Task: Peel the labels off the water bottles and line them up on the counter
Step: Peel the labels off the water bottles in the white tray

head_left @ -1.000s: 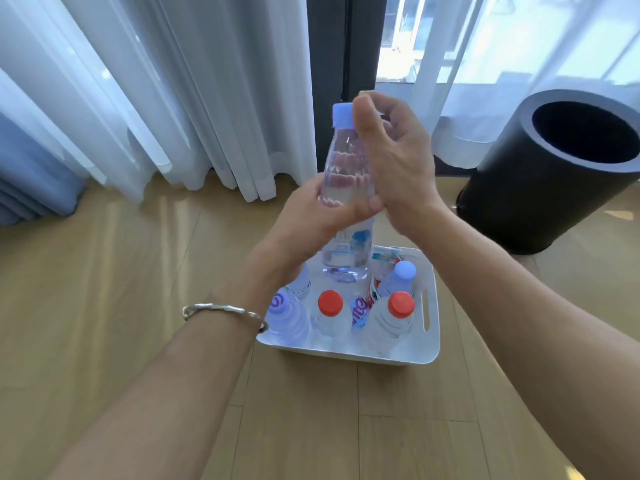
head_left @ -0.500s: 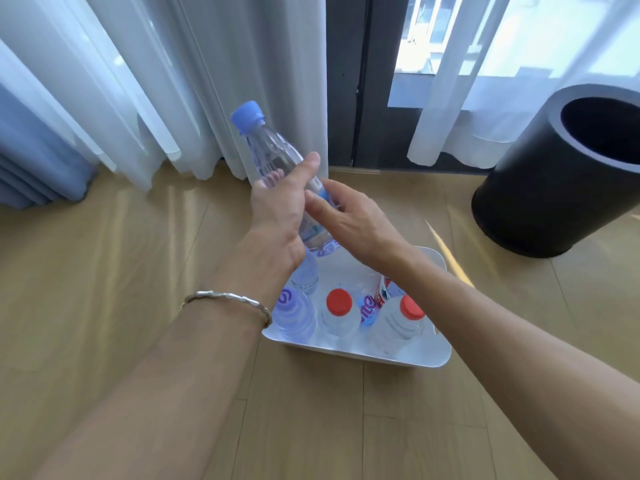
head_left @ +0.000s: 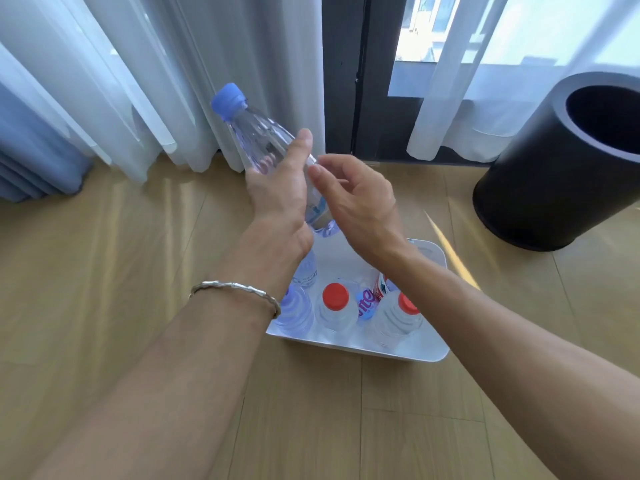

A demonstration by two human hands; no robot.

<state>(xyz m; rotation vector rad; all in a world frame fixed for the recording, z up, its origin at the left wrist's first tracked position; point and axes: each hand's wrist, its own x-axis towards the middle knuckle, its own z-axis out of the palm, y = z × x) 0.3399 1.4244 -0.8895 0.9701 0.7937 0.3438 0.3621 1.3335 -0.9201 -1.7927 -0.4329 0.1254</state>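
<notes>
White bin [head_left: 408,355] of capped bottles sits nearest on the floor; above it the left hand [head_left: 280,192] grips a blue-capped bottle [head_left: 263,140], now tilted toward 11 o'clock from upright; the right hand [head_left: 356,202], open, has dropped to its label [head_left: 318,207], likely to begin peeling

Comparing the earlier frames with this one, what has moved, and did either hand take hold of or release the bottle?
The blue-capped bottle went from upright to tilted, cap up-left. The left hand kept its grip on it. The right hand came down from the cap end to the bottle's lower body, fingers at the label. The white bin of bottles and the black cylinder stayed put.
</notes>
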